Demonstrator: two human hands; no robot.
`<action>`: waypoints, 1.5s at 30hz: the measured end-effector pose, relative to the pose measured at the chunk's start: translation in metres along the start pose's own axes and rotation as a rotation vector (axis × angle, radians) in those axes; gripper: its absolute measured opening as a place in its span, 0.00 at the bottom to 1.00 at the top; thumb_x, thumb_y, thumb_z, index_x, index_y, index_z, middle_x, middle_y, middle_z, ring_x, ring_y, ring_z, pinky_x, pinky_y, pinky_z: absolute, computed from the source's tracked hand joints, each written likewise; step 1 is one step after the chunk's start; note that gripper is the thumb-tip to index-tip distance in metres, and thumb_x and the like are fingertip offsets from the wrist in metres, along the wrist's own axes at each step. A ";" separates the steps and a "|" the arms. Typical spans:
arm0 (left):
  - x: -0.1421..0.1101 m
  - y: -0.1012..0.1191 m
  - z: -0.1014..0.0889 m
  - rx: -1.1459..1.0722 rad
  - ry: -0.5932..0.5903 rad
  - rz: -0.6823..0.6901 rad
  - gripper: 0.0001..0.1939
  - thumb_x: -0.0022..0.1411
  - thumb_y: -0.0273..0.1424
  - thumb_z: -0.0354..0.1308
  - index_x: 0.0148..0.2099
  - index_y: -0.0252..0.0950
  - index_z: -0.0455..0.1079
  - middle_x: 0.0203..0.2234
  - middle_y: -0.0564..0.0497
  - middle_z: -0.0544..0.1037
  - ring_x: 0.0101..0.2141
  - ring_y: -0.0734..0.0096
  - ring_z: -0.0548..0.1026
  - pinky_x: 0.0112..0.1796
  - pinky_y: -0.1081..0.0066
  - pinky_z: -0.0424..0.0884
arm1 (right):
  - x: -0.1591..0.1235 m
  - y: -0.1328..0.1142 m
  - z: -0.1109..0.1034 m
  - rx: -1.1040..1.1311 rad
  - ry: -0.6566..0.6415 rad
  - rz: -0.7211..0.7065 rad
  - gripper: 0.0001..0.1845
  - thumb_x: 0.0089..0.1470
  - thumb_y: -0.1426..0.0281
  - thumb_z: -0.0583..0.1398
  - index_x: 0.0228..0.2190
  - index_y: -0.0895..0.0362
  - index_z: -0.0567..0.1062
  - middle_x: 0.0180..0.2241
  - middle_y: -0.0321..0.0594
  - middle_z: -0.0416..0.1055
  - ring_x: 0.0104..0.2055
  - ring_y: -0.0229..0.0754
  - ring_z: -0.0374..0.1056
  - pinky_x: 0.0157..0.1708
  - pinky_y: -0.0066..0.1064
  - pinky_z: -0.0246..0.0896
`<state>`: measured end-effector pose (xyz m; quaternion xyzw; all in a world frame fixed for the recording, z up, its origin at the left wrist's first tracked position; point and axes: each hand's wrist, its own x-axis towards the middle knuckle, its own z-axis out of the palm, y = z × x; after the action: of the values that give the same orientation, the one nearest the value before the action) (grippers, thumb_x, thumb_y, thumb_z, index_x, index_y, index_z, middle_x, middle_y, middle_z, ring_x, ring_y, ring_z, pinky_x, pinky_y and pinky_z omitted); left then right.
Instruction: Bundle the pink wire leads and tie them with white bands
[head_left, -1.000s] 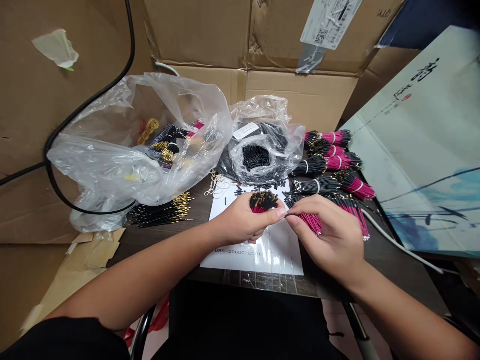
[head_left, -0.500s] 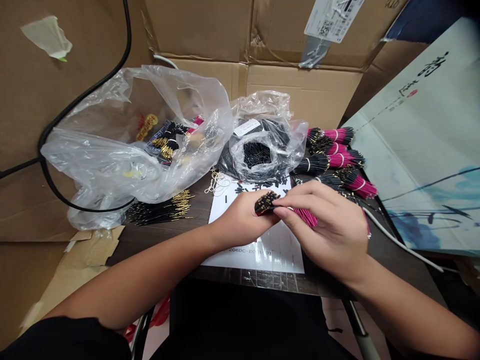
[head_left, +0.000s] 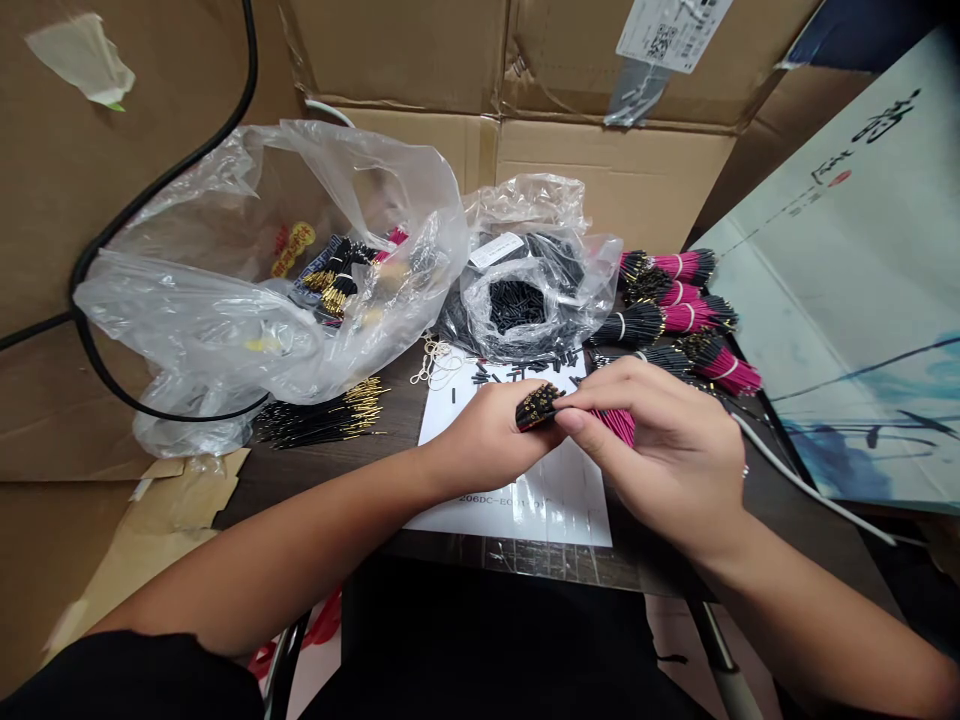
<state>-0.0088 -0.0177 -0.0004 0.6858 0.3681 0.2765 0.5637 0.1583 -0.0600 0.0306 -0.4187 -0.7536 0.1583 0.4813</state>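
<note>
My left hand (head_left: 484,440) is wrapped around a bundle of wires (head_left: 537,409), whose black ends with gold tips face up out of the fist. Pink wire lengths (head_left: 616,426) show below, partly behind my right hand (head_left: 671,445). That hand pinches thumb and forefinger at the right edge of the bundle's tips; what lies between the fingertips is too small to make out. Both hands are above a printed white sheet (head_left: 450,515). Short black tube pieces (head_left: 517,370) lie scattered on it just beyond the left hand. A plastic bag (head_left: 585,270) of such pieces stands open behind.
On the left, loose black wires with gold ends (head_left: 322,415) lie before a big clear bag (head_left: 187,300) holding tied bundles. Rubber bands (head_left: 431,362) lie near the sheet. Tied pink-and-black bundles (head_left: 682,317) are stacked at right, by a white cable (head_left: 810,485). Cardboard (head_left: 615,180) walls the back.
The bundle's tips have tilted slightly and shifted a little right in my left hand. My right fingers stay pinched at its edge. The view has moved slightly.
</note>
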 end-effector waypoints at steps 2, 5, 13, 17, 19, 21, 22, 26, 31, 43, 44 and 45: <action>0.000 0.000 0.000 0.003 -0.001 0.003 0.12 0.60 0.33 0.61 0.28 0.36 0.62 0.17 0.58 0.65 0.21 0.77 0.66 0.25 0.76 0.59 | 0.001 0.001 0.000 0.008 -0.009 0.011 0.08 0.54 0.78 0.66 0.35 0.55 0.80 0.34 0.39 0.77 0.36 0.39 0.73 0.36 0.35 0.70; 0.000 0.000 -0.001 0.022 -0.013 0.009 0.10 0.60 0.32 0.60 0.29 0.36 0.63 0.19 0.58 0.66 0.22 0.77 0.66 0.25 0.76 0.59 | 0.001 0.001 0.000 0.010 -0.020 0.016 0.07 0.54 0.77 0.66 0.35 0.53 0.80 0.34 0.38 0.78 0.36 0.40 0.73 0.36 0.36 0.70; 0.001 -0.004 -0.002 0.050 -0.029 -0.005 0.07 0.58 0.30 0.58 0.29 0.35 0.64 0.19 0.57 0.67 0.23 0.76 0.66 0.25 0.76 0.59 | 0.001 0.001 -0.003 -0.144 -0.054 -0.119 0.08 0.56 0.76 0.65 0.38 0.54 0.79 0.31 0.39 0.76 0.33 0.40 0.70 0.34 0.37 0.67; 0.002 -0.004 -0.002 0.047 -0.031 -0.025 0.09 0.57 0.31 0.58 0.28 0.36 0.62 0.19 0.57 0.66 0.23 0.76 0.66 0.24 0.76 0.59 | -0.001 0.007 -0.004 -0.276 -0.062 -0.251 0.11 0.56 0.77 0.63 0.41 0.55 0.79 0.28 0.38 0.72 0.30 0.39 0.65 0.31 0.35 0.64; 0.002 -0.003 -0.001 0.036 -0.034 -0.045 0.09 0.57 0.30 0.58 0.27 0.36 0.61 0.19 0.57 0.67 0.22 0.76 0.66 0.23 0.76 0.59 | -0.006 0.012 -0.002 -0.381 -0.047 -0.323 0.15 0.55 0.76 0.64 0.46 0.54 0.78 0.27 0.39 0.71 0.29 0.39 0.64 0.29 0.35 0.62; 0.003 -0.004 -0.001 0.004 -0.049 -0.068 0.08 0.55 0.28 0.57 0.27 0.36 0.60 0.19 0.56 0.67 0.22 0.76 0.67 0.22 0.76 0.60 | -0.011 0.016 0.000 -0.502 -0.050 -0.428 0.22 0.54 0.74 0.65 0.51 0.56 0.75 0.27 0.39 0.72 0.29 0.41 0.64 0.28 0.36 0.62; 0.003 -0.004 -0.001 -0.021 -0.064 -0.085 0.08 0.54 0.27 0.57 0.27 0.36 0.61 0.19 0.56 0.67 0.22 0.76 0.67 0.21 0.76 0.60 | -0.013 0.018 0.001 -0.551 -0.067 -0.473 0.25 0.54 0.73 0.66 0.54 0.58 0.73 0.28 0.40 0.73 0.30 0.43 0.64 0.29 0.37 0.62; 0.003 -0.007 -0.002 -0.130 -0.104 -0.167 0.08 0.56 0.30 0.59 0.28 0.36 0.63 0.18 0.57 0.67 0.19 0.75 0.68 0.17 0.77 0.62 | -0.011 0.021 -0.007 -0.606 -0.146 -0.526 0.29 0.54 0.66 0.66 0.55 0.62 0.72 0.32 0.45 0.75 0.34 0.46 0.65 0.33 0.40 0.63; 0.001 0.000 -0.008 -0.157 -0.172 -0.088 0.11 0.62 0.38 0.59 0.35 0.35 0.68 0.22 0.56 0.67 0.19 0.76 0.69 0.19 0.76 0.67 | 0.003 0.043 -0.026 -0.610 -0.136 -0.282 0.17 0.58 0.68 0.63 0.49 0.57 0.76 0.38 0.46 0.74 0.37 0.46 0.65 0.37 0.40 0.61; -0.003 0.003 -0.020 -0.313 -0.453 0.032 0.18 0.52 0.25 0.54 0.47 0.36 0.71 0.21 0.57 0.63 0.20 0.76 0.59 0.24 0.73 0.61 | -0.023 0.075 0.020 -0.532 -0.480 -0.085 0.09 0.56 0.78 0.58 0.25 0.59 0.71 0.27 0.39 0.65 0.33 0.41 0.58 0.35 0.33 0.50; -0.004 0.002 -0.019 -0.375 -0.460 0.004 0.19 0.51 0.25 0.53 0.47 0.35 0.71 0.20 0.58 0.61 0.19 0.77 0.56 0.23 0.73 0.59 | -0.023 0.075 0.021 -0.524 -0.468 -0.092 0.10 0.56 0.79 0.57 0.24 0.59 0.71 0.26 0.38 0.65 0.32 0.41 0.58 0.34 0.33 0.50; -0.005 0.002 -0.018 -0.425 -0.464 -0.015 0.20 0.50 0.25 0.53 0.47 0.35 0.71 0.19 0.59 0.59 0.19 0.77 0.55 0.23 0.73 0.57 | -0.023 0.075 0.021 -0.514 -0.458 -0.101 0.11 0.57 0.80 0.57 0.24 0.59 0.70 0.25 0.38 0.64 0.32 0.41 0.57 0.34 0.33 0.50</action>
<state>-0.0256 -0.0113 0.0054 0.5945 0.1688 0.1792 0.7655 0.1806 -0.0297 -0.0420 -0.4420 -0.8771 0.0292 0.1855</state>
